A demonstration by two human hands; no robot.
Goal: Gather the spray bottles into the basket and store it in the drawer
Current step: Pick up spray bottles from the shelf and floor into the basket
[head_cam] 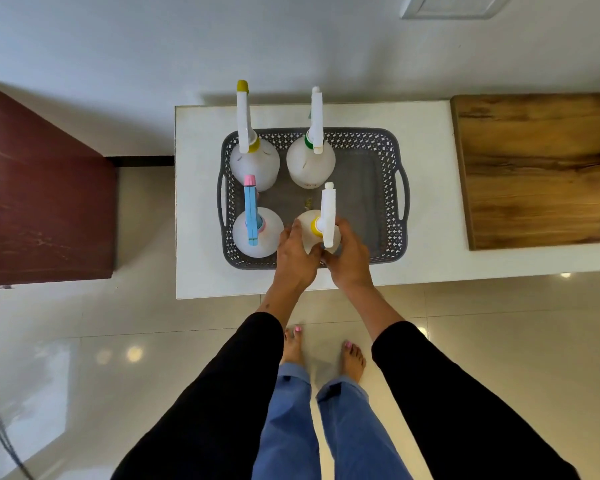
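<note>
Four spray bottles stood upright in the grey perforated basket (pixel 388 216), which sat on the white table (pixel 426 188) against the wall. At the far left corner of the basket was the bottle with the yellow nozzle (pixel 253 161); just beside it, toward the far middle, stood the bottle with the green collar (pixel 310 166). Nearer the person, on the left, was the bottle with the blue trigger head (pixel 257 233). The fourth, the white-headed bottle with a yellow collar (pixel 312 226), stood near the front rim, roughly at the middle of the basket's width, and both hands were on it.

The left hand (pixel 293 258) curled round the bottle's left side, fingers wrapped onto its rounded body. The right hand (pixel 349 259) cupped the right side, with its fingers passing behind the trigger head. Between them the bottle's body was largely covered, so only its top shoulder and spray head showed above the knuckles. Both hands were closed against the bottle rather than spread open, and their thumbs met at the near side of it. Whether the bottle's base rested on the basket floor I could not tell from where I stood.

The right half of the basket lay bare. To the right of the basket, a wooden board (pixel 541 171) rested on the table, and a dark red cabinet (pixel 42 202) stood well apart on the left.
</note>
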